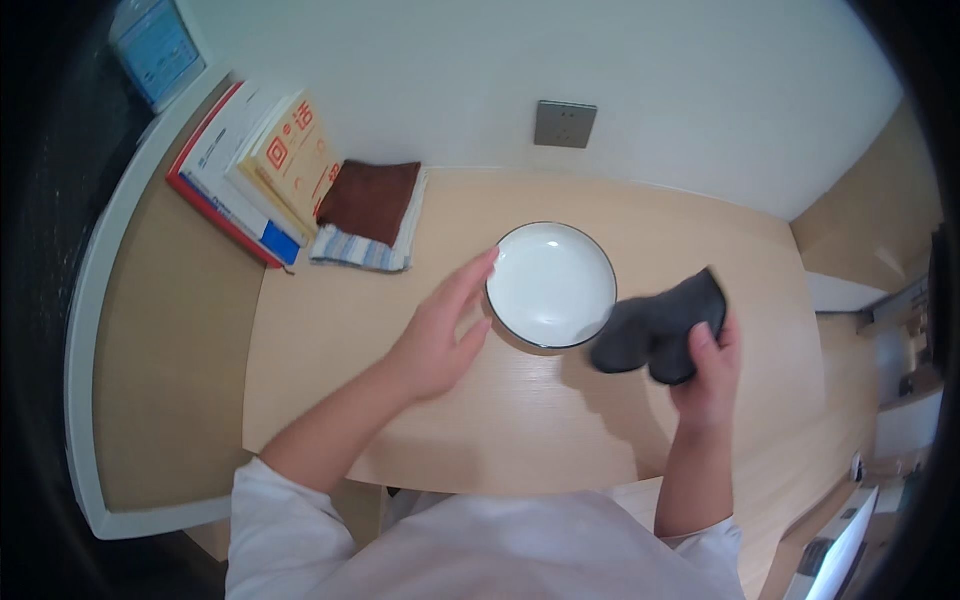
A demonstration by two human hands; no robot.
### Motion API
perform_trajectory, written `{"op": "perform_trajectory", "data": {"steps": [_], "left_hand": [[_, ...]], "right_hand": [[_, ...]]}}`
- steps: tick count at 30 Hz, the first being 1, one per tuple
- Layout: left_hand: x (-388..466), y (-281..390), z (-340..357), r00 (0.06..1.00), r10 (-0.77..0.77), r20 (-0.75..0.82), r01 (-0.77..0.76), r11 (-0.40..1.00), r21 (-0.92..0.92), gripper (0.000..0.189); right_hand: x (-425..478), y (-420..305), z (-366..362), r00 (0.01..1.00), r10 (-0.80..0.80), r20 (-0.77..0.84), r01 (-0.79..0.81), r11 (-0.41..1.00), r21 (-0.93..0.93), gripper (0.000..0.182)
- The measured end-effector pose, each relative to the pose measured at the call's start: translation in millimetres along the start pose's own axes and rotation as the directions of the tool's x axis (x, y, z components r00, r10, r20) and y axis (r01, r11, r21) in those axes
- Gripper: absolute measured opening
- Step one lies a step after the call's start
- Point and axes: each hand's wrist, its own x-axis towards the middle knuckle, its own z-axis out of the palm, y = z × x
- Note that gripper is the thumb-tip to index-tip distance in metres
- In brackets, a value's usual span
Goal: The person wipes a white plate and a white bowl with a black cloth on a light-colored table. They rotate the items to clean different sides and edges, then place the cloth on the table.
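A white round dish [552, 285] with a dark rim lies on the light wood desk. My left hand [442, 330] is at the dish's left side, thumb and fingers apart. Its fingertips reach the rim, but whether they press on it I cannot tell. In my right hand [709, 367] is a folded dark grey cloth [686, 322], gripped with the thumb on top. The cloth hangs to the left, its blurred end by the dish's lower right rim. Whether the two touch is unclear.
A brown cloth [375, 196] lies over a striped cloth [360, 251] at the back left. Beside them several books [281, 161] lean near the left panel [161, 352]. A wall socket [565, 124] sits behind the desk [517, 427]. A blue-labelled container [156, 56] stands top left.
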Motion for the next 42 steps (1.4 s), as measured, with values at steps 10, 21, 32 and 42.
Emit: {"op": "perform_trajectory", "data": {"steps": [10,21,32,42], "left_hand": [[34,-64,-1,0.992,0.049,-0.112,0.003,0.906,0.422,0.073],[35,-72,-3,0.999,-0.025,-0.019,0.032,0.802,0.597,0.072],[37,-72,-5,1.000,-0.016,-0.025,0.027,0.821,0.570,0.074],[38,-71,-5,0.999,0.032,-0.031,-0.010,0.847,0.531,0.073]], "right_hand": [[79,27,56,0.737,0.359,0.572,0.251,0.641,-0.725,0.030],[94,126,68,0.622,0.107,0.776,0.694,0.383,-0.610,0.049],[91,123,71,0.692,0.126,0.711,0.685,0.199,-0.701,0.044],[77,131,72,0.900,0.058,0.432,0.436,-0.137,-0.890,0.055]]}}
